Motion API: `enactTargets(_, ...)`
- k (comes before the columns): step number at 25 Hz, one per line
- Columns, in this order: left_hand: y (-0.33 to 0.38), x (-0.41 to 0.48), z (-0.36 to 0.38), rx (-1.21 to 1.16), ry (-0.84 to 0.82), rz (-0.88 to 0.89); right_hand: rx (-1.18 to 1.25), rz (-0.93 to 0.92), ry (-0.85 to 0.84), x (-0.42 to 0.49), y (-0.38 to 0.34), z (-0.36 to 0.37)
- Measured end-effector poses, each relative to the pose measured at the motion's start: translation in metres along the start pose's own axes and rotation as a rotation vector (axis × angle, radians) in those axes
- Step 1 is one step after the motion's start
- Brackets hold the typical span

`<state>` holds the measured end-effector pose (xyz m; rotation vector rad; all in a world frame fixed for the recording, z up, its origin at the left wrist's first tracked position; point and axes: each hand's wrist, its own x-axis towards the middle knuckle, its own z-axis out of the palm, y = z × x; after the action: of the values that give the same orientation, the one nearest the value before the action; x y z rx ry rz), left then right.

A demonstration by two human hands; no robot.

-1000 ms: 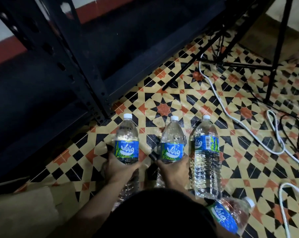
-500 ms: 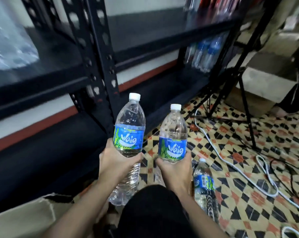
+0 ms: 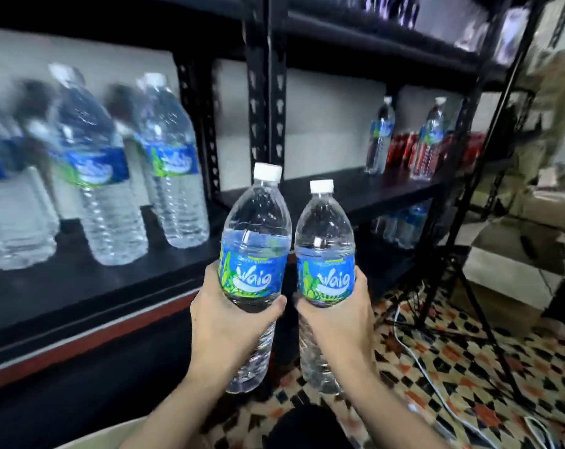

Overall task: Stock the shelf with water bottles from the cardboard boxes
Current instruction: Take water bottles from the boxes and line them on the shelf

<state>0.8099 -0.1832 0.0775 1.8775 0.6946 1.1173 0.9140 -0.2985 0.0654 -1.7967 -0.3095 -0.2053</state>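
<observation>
In front of the black shelf (image 3: 96,286), the left hand (image 3: 222,322) grips one upright water bottle (image 3: 255,241) and the right hand (image 3: 336,322) grips a second bottle (image 3: 324,238), side by side; they should go onto the shelf base-first, clear of the stocked bottles (image 3: 171,163).

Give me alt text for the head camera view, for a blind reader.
The left hand grips one water bottle, the right hand a second bottle, both upright before a black shelf. Blurred shelf bottles stand at left; patterned floor lower right.
</observation>
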Motion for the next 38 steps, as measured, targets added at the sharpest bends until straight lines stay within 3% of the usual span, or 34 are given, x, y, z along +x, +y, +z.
enactTargets(8,0.043,0.039,-0.123,0.016,0.350,0.049,0.253,-0.182,-0.181,-0.045,-0.128,0.072)
enactTargets(17,0.025,0.061,-0.258,0.116,0.594,0.054,0.362,-0.261,-0.382,-0.123,-0.212,0.172)
enactTargets(23,-0.003,0.079,-0.310,0.157,0.690,0.023,0.393,-0.259,-0.458,-0.151,-0.239,0.236)
enactTargets(32,-0.035,0.118,-0.346,0.156,0.710,0.049,0.359,-0.283,-0.388,-0.131,-0.265,0.324)
enactTargets(38,-0.042,0.123,-0.348,0.172,0.720,0.062,0.301,-0.337,-0.329,-0.122,-0.246,0.349)
